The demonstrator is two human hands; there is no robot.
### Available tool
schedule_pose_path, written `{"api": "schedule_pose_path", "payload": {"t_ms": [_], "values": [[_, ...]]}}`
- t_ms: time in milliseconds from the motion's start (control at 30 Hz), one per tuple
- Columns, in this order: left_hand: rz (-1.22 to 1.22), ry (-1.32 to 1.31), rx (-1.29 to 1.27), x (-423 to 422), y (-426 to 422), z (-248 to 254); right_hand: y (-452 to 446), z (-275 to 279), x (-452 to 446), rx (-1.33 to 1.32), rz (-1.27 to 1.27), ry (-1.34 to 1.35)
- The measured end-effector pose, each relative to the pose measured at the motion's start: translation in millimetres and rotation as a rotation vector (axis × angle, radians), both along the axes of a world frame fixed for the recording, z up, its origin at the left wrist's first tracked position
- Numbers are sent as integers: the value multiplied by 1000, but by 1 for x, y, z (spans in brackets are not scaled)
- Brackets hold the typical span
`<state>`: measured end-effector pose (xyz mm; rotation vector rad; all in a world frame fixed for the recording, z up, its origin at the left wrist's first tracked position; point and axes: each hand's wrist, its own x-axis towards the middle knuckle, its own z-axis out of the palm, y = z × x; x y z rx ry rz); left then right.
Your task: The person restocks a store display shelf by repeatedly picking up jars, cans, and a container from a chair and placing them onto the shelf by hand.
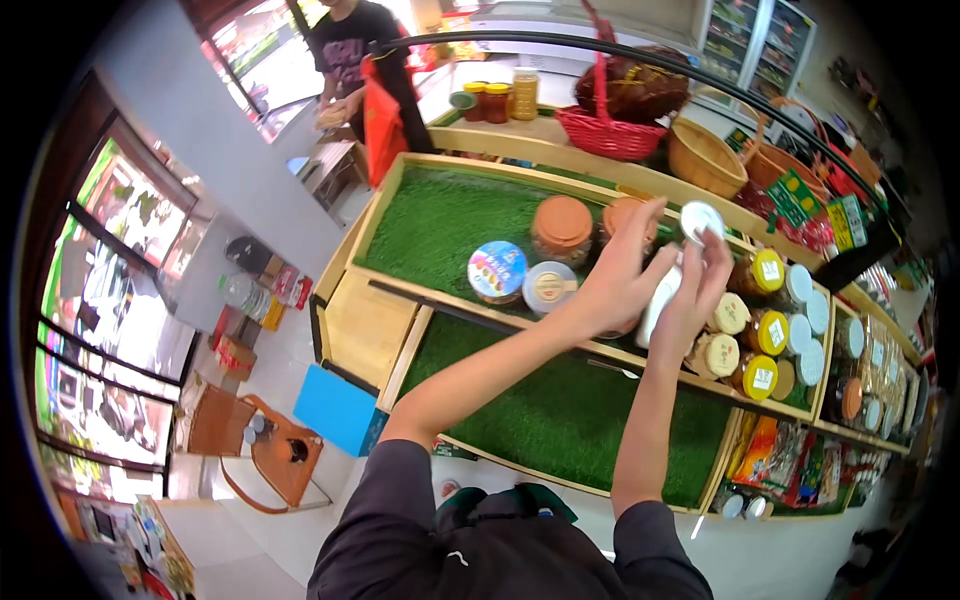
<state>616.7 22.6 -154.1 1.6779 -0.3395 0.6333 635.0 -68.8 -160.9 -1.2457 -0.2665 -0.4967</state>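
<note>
My left hand (pixel 626 280) reaches over the upper green-lined shelf with its fingers spread, holding nothing that I can see. Close to it stand a jar with an orange-brown lid (pixel 563 224) and a similar jar partly hidden behind the hand. My right hand (pixel 697 285), slightly blurred, has its fingertips closed on a container with a round white lid (pixel 702 220). A smooth white object (pixel 659 308) shows between my hands; its kind is unclear. Left of my hands sit a blue-lidded tub (pixel 498 270) and a white-lidded jar (pixel 550 287).
Several jars with yellow lids (pixel 771 331) and cloth-like cream tops (pixel 717 356) crowd the right. A black rail (pixel 560 37) crosses above a red basket (pixel 612 137) and a wicker basket (pixel 708 155). Another person (pixel 350 50) stands beyond the shelf. A blue box (pixel 338 408) sits left.
</note>
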Motion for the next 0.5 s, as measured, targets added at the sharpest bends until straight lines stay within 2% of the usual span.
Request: {"api": "schedule_pose_path", "payload": {"t_ms": [33, 67, 100, 133, 167, 200, 267, 300, 333, 367, 433, 500], "values": [[27, 15, 15, -36, 16, 0, 4, -4, -31, 20, 179, 14], [54, 26, 31, -73, 33, -1, 8, -14, -61, -150, 232, 39], [128, 48, 7, -111, 49, -14, 17, -16, -101, -101, 480, 148], [202, 70, -18, -149, 66, -34, 25, -52, -125, -162, 653, 63], [305, 100, -45, -188, 82, -52, 33, -65, -154, -306, 834, 107], [458, 133, -72, -225, 97, -80, 45, -107, -180, -434, 931, 138], [876, 363, -160, -304, 117, -141, 60, -170, -233, -745, 1105, 280], [1012, 481, -277, -349, 123, -184, 63, -212, -258, -827, 1115, 307], [1152, 439, -276, -392, 125, -234, 66, -251, -279, -908, 1117, 333], [1305, 612, -281, -438, 120, -275, 67, -280, -295, -923, 1142, 328], [1463, 922, -201, -547, 104, -385, 71, -322, -317, -1187, 1166, 200], [1523, 1234, -353, -634, 76, -445, 82, -347, -333, -1250, 1203, 228]]}}
